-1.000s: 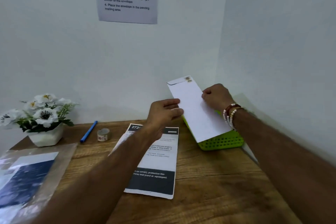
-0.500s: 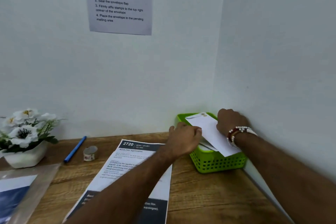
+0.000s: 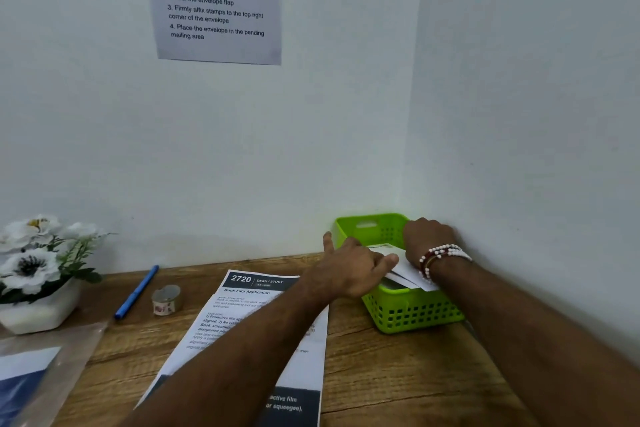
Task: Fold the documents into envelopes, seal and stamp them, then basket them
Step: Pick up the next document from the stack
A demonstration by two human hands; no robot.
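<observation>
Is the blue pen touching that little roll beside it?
Apart. The head view shows bare wooden table between the blue pen and the small roll.

- We see soft, even, moderately bright light with no hard source in view; the white walls (image 3: 346,135) take on a cool grey-blue cast.
- Shadows are faint: a diffuse smudge on the wall behind the white flowers (image 3: 31,263), and a darker pocket in the corner around the green basket (image 3: 412,314).
- The clear plastic sleeve (image 3: 52,367) at lower left carries a dull sheen and is blurred.
- The white envelope (image 3: 408,270) looks nearly washed out, its edges hard to trace.
- Large print on the wall notice (image 3: 218,7) reads clearly; fine print on the printed sheet (image 3: 242,315) on the counter (image 3: 398,374) smears.
- Wide-angle bending tilts the notice and leans the wall corner; the left hand (image 3: 349,270) looks slightly soft.
</observation>
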